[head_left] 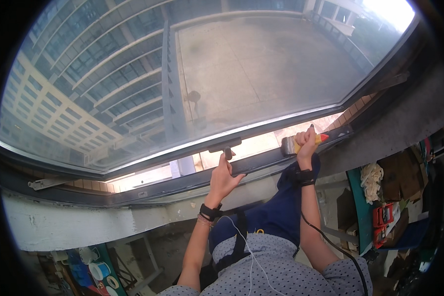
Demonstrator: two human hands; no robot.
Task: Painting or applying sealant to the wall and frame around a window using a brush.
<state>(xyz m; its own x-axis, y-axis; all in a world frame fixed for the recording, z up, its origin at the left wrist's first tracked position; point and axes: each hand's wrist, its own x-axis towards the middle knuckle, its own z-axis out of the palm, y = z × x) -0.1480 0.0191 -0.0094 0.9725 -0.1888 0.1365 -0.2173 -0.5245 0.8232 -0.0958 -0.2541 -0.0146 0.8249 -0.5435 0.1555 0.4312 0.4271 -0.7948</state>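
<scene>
My right hand (307,142) is closed round a paintbrush (296,141) with dark bristles and a yellow handle tipped in red. The brush lies sideways just above the dark window frame (261,165), bristles toward the left. Lower and to the left, my left hand (224,181) has its fingers hooked about the dark window handle (228,153), the thumb stretched out to the side. This handle belongs to a large tilted window pane (261,74), whose lower edge stands apart from the frame. Bright light comes through the gap between them.
A pale sill wall (74,222) runs below the frame. Metal stay arms (52,182) join pane and frame at the sides. On the right, a green-edged shelf (358,212) holds pale cloth (371,181) and red boxes (383,222). Tubs and tape rolls (99,270) sit lower left.
</scene>
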